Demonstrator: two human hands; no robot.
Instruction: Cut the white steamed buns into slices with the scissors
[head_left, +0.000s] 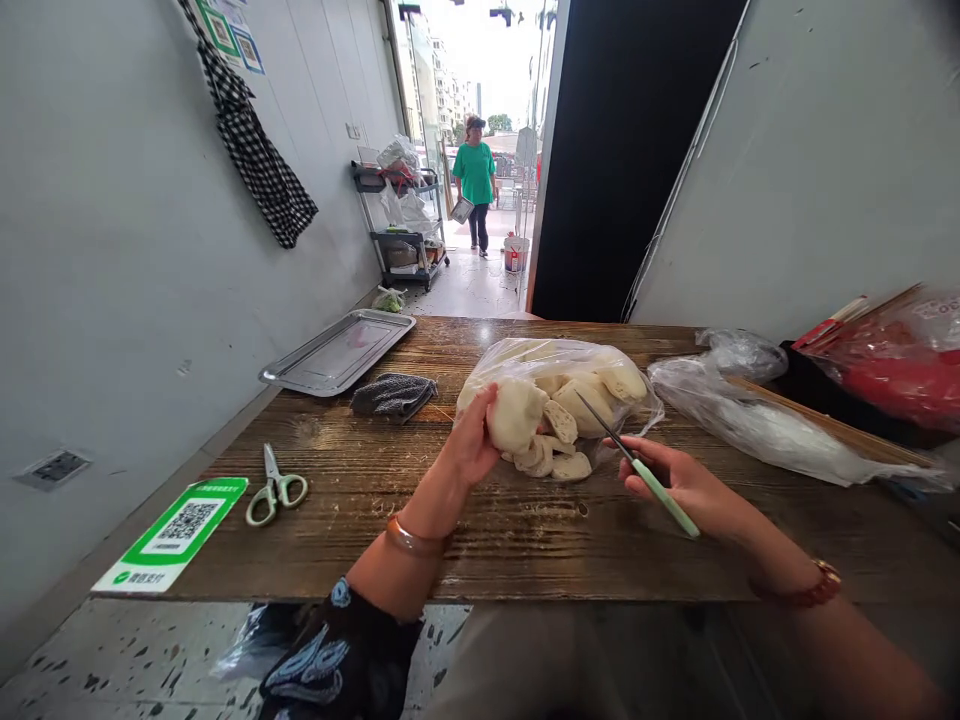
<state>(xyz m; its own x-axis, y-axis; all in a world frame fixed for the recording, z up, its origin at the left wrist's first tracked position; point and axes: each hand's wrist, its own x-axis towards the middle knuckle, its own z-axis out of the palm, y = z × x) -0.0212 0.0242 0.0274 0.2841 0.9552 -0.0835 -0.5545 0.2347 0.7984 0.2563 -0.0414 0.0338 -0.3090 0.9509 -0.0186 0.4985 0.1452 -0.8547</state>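
Observation:
My left hand (474,440) is closed around a pale, round steamed bun (514,415), held up above the wooden table. In my right hand (667,470) is a knife (651,482) with a light green handle, its dark blade pointing up and left toward the buns. Between the two hands lie several cut bun slices (561,440), some showing a porous inside. Behind them a clear plastic bag (517,352) holds more whole buns (589,400). The blade is apart from the bun in my left hand.
On the table's left are scissors (276,488), a green QR-code card (176,532), a dark grey cloth (394,396) and a metal tray (341,350). Plastic bags (780,420) lie at the right. Beyond, a person (474,180) in green stands near a cart (405,235) and a bucket (515,254).

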